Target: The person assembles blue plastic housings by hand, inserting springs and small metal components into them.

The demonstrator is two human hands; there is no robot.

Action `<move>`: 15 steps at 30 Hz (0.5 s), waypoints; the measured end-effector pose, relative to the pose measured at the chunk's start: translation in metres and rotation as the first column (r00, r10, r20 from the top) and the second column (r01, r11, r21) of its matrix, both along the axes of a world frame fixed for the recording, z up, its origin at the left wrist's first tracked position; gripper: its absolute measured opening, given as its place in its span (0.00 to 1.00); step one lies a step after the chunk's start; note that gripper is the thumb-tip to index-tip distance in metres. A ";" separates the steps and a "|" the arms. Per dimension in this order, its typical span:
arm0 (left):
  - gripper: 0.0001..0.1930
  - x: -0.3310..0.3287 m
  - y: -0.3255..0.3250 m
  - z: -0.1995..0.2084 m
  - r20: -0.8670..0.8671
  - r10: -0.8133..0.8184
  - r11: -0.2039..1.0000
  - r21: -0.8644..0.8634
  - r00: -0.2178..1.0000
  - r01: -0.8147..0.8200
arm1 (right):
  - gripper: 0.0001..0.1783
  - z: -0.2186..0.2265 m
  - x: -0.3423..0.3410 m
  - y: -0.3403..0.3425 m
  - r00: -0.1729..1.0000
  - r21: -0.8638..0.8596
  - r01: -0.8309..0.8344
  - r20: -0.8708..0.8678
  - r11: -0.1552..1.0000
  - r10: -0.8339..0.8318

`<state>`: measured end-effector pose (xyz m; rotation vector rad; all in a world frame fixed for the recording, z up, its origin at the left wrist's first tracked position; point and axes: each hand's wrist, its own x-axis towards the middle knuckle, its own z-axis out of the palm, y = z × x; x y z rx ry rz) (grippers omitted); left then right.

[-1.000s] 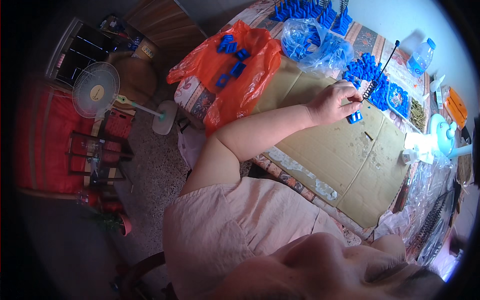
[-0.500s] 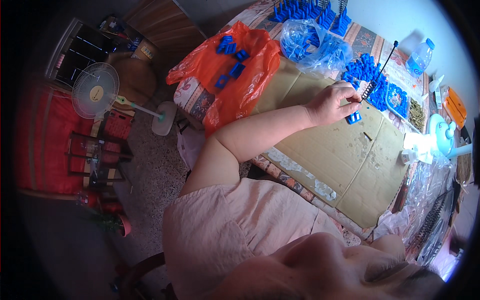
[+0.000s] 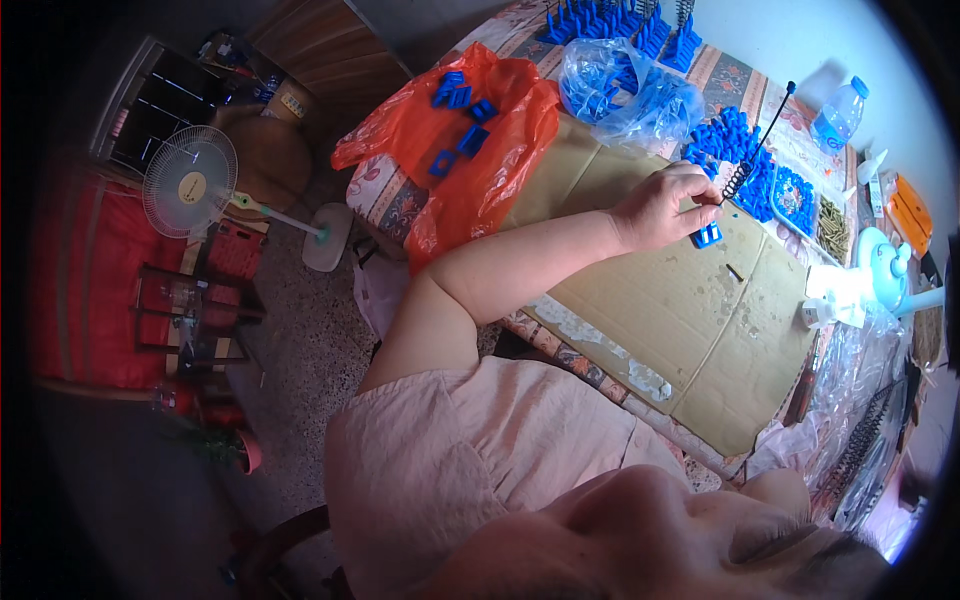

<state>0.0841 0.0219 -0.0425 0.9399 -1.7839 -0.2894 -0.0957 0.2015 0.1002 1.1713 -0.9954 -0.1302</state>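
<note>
My left hand (image 3: 668, 207) reaches over the cardboard, its thumb and fingers pinched on the lower end of a thin black rod with a coil spring (image 3: 737, 181). The rod slants up and to the right and ends in a small black tip. Just below the fingertips sits a small blue plastic block (image 3: 708, 236) with pale openings; whether it is joined to the rod I cannot tell. A short dark brass-toned pin or screw (image 3: 735, 273) lies on the cardboard sheet (image 3: 660, 310), close to the block. My right hand is out of view.
Beyond the hand lie a heap of blue plastic parts (image 3: 722, 138), a tray of small blue pieces (image 3: 795, 200) and brass-coloured screws (image 3: 832, 230). An orange plastic bag (image 3: 530, 110), a clear bag (image 3: 650, 115), a bottle (image 3: 840, 115) and a bright lamp (image 3: 885, 265) surround the cardboard.
</note>
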 end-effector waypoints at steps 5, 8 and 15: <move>0.07 0.001 0.001 0.000 -0.018 -0.008 1.000 0.014 1.000 0.008 | 0.09 -0.002 -0.001 0.002 1.000 0.005 -0.017 0.013 1.000 0.017; 0.07 0.001 0.000 0.000 0.006 0.003 1.000 0.001 1.000 -0.003 | 0.09 -0.002 0.001 0.003 0.999 0.009 -0.029 0.026 1.000 0.029; 0.07 0.001 -0.001 -0.002 -0.001 0.007 1.000 -0.011 1.000 -0.007 | 0.10 -0.001 0.006 0.004 0.997 0.023 -0.059 0.050 0.998 0.058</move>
